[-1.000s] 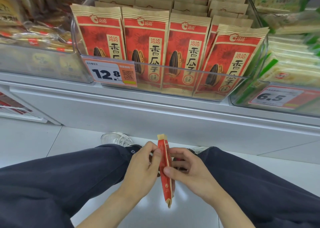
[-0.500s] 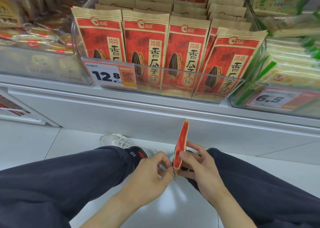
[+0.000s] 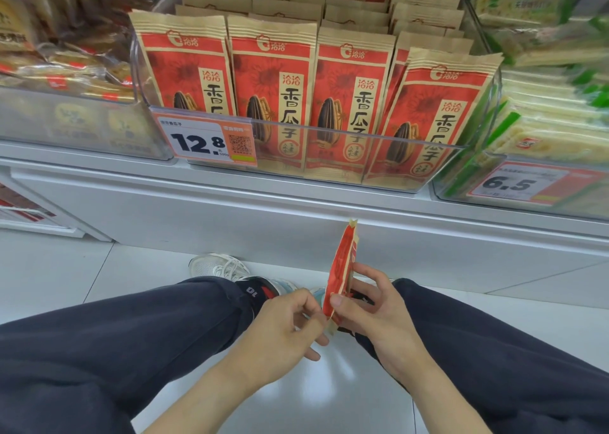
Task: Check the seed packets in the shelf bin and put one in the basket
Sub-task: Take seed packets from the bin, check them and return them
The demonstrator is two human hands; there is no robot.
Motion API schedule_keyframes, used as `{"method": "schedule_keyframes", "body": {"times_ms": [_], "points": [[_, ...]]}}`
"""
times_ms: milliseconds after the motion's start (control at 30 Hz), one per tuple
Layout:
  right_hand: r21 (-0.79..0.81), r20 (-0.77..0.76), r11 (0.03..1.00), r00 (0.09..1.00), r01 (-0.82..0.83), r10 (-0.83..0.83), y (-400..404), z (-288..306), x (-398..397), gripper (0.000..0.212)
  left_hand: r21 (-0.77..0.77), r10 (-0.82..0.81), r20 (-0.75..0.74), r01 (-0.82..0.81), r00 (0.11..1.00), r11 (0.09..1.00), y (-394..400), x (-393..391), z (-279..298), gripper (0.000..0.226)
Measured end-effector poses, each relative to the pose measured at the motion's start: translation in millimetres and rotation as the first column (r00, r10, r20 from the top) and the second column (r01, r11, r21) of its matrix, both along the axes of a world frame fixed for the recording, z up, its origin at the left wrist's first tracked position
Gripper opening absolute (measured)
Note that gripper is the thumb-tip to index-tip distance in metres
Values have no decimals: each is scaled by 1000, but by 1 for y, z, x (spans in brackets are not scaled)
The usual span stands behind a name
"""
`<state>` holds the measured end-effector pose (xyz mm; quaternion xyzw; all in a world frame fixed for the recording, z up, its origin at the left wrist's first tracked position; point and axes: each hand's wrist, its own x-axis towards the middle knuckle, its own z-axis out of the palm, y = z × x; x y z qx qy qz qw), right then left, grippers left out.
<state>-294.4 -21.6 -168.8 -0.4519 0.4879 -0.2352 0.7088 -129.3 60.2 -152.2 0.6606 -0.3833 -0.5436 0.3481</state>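
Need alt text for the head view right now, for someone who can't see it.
A right hand pinches a red seed packet edge-on above the floor, the left hand beside it holding nothing. Behind, a clear shelf bin holds rows of matching packets with a 12.8 price tag.

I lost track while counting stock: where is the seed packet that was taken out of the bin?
In the head view, the seed packet is low and centre-right, edge-on, pinched by the right hand, beside the left hand, below the shelf bin.

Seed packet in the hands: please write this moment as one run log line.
right hand: pinches seed packet, edge-on, upright | left hand: at its lower end, hold unclear | shelf bin: packets standing | basket: not in view
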Motion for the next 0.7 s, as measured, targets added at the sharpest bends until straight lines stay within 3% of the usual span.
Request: {"method": "schedule_keyframes", "body": {"times_ms": [467, 567, 667, 700], "points": [[222, 269, 972, 963, -74, 12, -14, -7, -8, 74, -8, -90, 35, 91, 995, 996, -2, 5, 6, 13], [194, 235, 979, 972, -69, 22, -13, -7, -9, 70, 3, -93, 68, 93, 993, 996, -1, 6, 4, 12], [89, 94, 993, 993, -74, 66, -10, -9, -7, 77, 10, -40, 9, 40, 999, 999, 0, 6, 3, 3], [50, 33, 996, 996, -79, 78, -9, -9, -6, 79, 16, -26, -14, 26, 1000, 1000, -1, 5, 3, 10]]}}
